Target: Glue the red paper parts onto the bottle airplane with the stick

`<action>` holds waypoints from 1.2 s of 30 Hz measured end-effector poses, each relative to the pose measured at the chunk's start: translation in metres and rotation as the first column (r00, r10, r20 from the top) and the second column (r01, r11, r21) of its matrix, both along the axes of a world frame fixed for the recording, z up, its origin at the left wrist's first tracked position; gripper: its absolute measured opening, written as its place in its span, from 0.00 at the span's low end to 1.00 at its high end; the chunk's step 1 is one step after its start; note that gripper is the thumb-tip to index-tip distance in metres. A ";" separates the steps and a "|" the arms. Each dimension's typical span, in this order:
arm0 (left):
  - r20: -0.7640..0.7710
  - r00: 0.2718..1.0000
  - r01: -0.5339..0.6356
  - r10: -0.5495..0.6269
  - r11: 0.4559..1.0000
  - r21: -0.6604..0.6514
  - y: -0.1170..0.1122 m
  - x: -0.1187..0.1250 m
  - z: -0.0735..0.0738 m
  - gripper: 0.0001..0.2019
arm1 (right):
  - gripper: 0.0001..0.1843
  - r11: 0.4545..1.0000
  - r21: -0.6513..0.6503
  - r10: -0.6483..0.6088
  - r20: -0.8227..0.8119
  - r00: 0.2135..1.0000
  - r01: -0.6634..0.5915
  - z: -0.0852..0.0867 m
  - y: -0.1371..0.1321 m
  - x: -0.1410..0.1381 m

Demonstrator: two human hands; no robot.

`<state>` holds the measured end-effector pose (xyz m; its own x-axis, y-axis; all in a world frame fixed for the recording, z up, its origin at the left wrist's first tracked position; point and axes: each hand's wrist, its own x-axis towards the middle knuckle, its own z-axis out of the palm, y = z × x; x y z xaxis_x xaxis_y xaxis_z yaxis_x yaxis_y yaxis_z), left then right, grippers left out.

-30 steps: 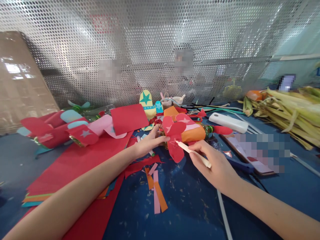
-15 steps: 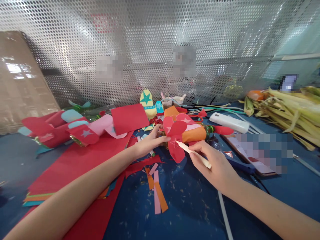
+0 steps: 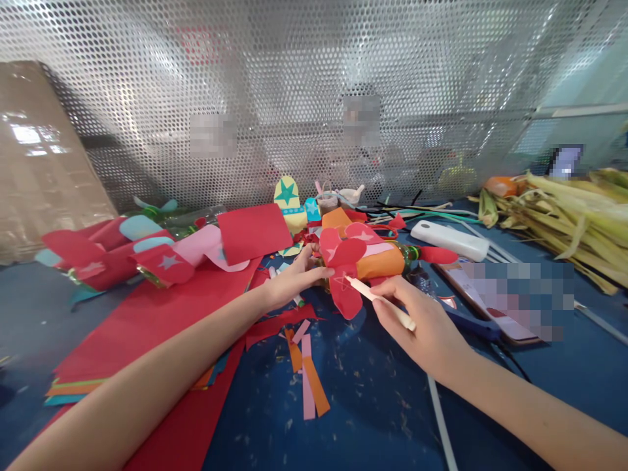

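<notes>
A paper craft plane (image 3: pixel 366 258) made of a bottle wrapped in orange and red paper lies on the blue table (image 3: pixel 373 405). Its red paper wing (image 3: pixel 343 288) with a pink star hangs toward me. My left hand (image 3: pixel 292 281) grips the craft's near left side, fingers closed on it. My right hand (image 3: pixel 424 324) holds a thin white stick (image 3: pixel 380 301) like a pen, its tip touching the red wing.
Red paper sheets (image 3: pixel 147 327) lie at left with another red craft plane (image 3: pixel 112 255). Orange and pink strips (image 3: pixel 307 373) lie near me. A white device (image 3: pixel 449 240), a phone (image 3: pixel 495 294) and green leaves (image 3: pixel 564 219) are at right. A perforated metal screen (image 3: pixel 314 98) stands behind.
</notes>
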<state>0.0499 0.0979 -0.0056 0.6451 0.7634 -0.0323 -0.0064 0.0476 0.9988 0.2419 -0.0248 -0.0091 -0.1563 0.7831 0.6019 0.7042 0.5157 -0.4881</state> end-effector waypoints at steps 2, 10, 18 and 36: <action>0.000 1.000 -0.005 0.005 1.000 0.002 0.000 0.000 0.000 0.27 | 0.06 1.000 0.010 -0.007 0.001 1.000 0.007 0.000 0.000 0.000; -0.003 1.000 0.005 -0.005 1.000 0.000 -0.001 0.000 0.001 0.27 | 0.05 1.000 -0.008 -0.010 -0.001 1.000 0.010 0.002 -0.001 -0.002; -0.002 1.000 -0.010 0.010 1.000 -0.017 -0.001 0.000 0.002 0.27 | 0.06 1.000 -0.010 0.007 -0.048 0.999 -0.008 0.000 -0.002 0.000; 0.021 0.999 -0.045 0.046 0.998 -0.034 0.000 0.000 -0.001 0.25 | 0.07 0.989 -0.006 0.150 0.063 0.987 -0.150 -0.007 -0.008 -0.008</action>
<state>0.0504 0.0975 -0.0070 0.6103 0.7909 -0.0448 -0.0313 0.0806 0.9963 0.2343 -0.0327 -0.0162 -0.3097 0.7490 0.5858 0.6487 0.6168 -0.4457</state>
